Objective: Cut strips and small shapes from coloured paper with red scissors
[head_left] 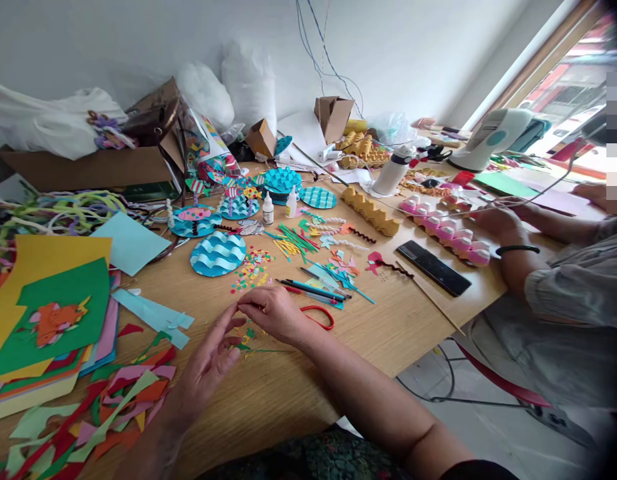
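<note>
My left hand (213, 353) is held up over the near part of the table, its fingers loosely stretched and apart. The right hand (274, 311) is closed in a pinch against the tip of my left index finger; anything between those fingertips is hidden or too small to name. Beneath both hands lie tiny paper scraps (246, 343). Just beyond them is a scatter of coloured paper dots (251, 267). Scissors with a red handle (321, 317) lie to the right of my right hand, beside several pens (311, 291). A blue disc with wavy paper strips (217, 253) sits farther back.
Paper offcuts (118, 407) and stacked coloured sheets (101, 320) cover the left side. Two small glue bottles (268, 209) stand mid-table. A black phone (433, 268) and pink egg-carton strip (446, 230) lie near another person's hands (503, 223) at right. A white bottle (392, 170) stands behind.
</note>
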Tool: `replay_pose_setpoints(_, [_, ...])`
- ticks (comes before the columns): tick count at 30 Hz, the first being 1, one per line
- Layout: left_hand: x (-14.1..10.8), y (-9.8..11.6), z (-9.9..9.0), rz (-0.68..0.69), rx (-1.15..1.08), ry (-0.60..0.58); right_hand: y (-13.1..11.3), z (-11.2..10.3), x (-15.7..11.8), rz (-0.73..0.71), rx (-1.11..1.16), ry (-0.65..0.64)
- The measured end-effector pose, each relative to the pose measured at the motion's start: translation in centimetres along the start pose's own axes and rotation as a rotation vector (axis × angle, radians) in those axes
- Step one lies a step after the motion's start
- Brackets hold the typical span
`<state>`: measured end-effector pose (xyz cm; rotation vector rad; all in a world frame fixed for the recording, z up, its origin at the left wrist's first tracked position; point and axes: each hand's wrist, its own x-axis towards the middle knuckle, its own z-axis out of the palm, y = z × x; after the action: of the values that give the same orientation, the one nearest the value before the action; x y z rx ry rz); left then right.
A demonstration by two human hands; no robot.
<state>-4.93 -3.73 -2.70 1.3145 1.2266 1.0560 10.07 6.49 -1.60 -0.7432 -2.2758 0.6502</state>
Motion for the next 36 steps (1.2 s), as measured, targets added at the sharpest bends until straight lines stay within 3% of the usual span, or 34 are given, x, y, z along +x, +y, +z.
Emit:
replay_pose_setpoints(4, [0.1,-0.6,-0.1,0.080,0.187,-0.005,0.0,0.3,-0.2,-0.051,-0.146,-0.005])
replay_pose_setpoints(10, [0.1,-0.7,0.0,0.077,0.255,0.009,-0.4,0.2,-0.3,-0.075,-0.234,-0.026])
replay_pose_setpoints(15, [0.1,-0.5,-0.1,0.055,0.262,0.044,-0.1,0.4,-0.3,-0.052,-0.164,-0.008])
replay_pose_setpoints(25, [-0.2,1.1,-0.1,-0.071,-0.369,-0.013,-0.3,-0.4,0.0,0.231,0.527,-0.061])
replay_pose_setpoints(29, [-0.1,1.7,0.0,-0.104,-0.539,-0.001,0.0,-0.3,0.1,0.258,0.686,-0.105])
replay_pose_setpoints(32, [0.0,1.9,-0.1,-0.117,-0.608,0.000,0.1,-0.4,0.0,0.225,0.646,-0.110])
replay_pose_setpoints(36, [0.0,1.8,-0.2,-0.120,-0.630,-0.014,-0.1,-0.7,-0.1,0.089,0.371,-0.073])
